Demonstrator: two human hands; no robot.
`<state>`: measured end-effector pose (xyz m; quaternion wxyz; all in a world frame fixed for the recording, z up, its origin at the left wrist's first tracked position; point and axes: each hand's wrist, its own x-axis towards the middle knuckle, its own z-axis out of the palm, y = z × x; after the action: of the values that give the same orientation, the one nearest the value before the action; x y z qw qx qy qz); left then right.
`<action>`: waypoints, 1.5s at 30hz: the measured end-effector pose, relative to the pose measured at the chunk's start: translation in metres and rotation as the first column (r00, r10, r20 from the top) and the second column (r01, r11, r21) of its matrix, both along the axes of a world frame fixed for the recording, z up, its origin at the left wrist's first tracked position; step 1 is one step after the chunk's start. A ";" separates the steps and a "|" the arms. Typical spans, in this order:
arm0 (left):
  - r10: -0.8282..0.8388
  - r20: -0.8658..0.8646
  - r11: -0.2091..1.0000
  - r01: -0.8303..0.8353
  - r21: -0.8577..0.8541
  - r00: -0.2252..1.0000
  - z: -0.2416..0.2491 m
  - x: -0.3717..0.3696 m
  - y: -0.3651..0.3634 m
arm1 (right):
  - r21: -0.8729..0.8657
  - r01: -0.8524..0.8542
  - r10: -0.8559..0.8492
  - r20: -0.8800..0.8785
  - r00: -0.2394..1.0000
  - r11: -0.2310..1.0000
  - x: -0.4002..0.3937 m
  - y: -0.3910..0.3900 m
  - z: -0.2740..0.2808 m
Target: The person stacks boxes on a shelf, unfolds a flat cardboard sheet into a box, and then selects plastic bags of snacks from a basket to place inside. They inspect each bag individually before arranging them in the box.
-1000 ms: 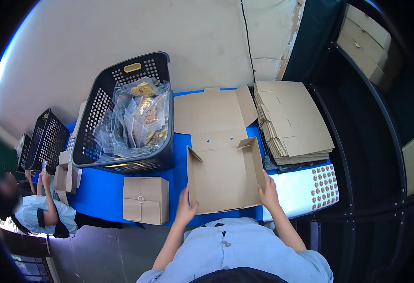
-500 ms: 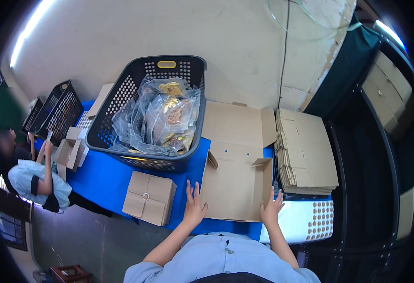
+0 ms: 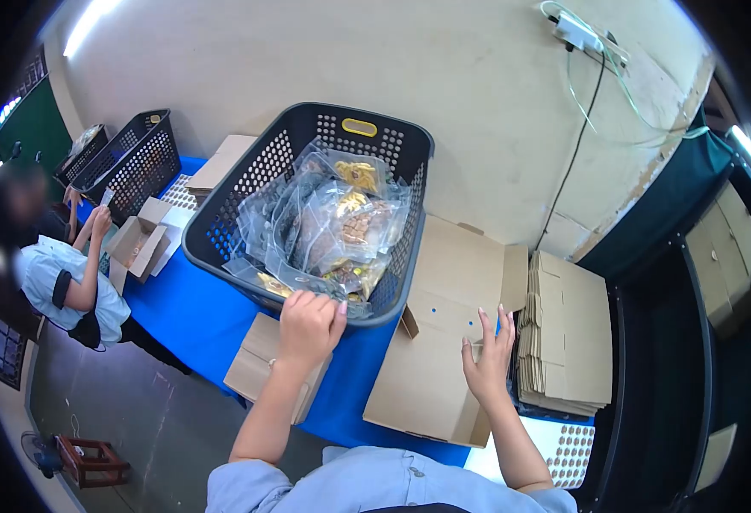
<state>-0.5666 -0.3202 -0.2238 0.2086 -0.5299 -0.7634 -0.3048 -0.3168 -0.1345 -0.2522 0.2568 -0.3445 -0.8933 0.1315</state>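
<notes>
Left hand (image 3: 307, 329) has moved from beside the open carton (image 3: 427, 376) to the near rim of the basket (image 3: 401, 124), fingers curled, grip unclear. Right hand (image 3: 491, 359), apart from it, is spread above that carton, right of the basket. The carton's base is formed, its lid unclosed. One closed carton (image 3: 260, 350) sits before the basket, which holds many packets (image 3: 307, 227); flat cartons (image 3: 576, 316) lie stacked farther right.

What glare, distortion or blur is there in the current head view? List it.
Head view: strip lights glare at upper left and upper right; clear bags in the basket show whitish reflections; fisheye curvature, black corners; the shelving at right falls into deep shadow; the co-worker's face is blurred out.
</notes>
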 end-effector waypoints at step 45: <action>0.076 -0.236 0.887 0.043 0.460 0.969 -0.059 -0.026 -0.003 | -0.275 -0.617 0.670 0.414 0.617 0.738 -0.401 0.051 -0.054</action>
<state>-0.5930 -0.3235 -0.2823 0.4246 -0.4922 -0.6414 -0.4075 -0.7182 -0.0831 -0.3061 -0.0594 -0.0356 -0.9829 0.1705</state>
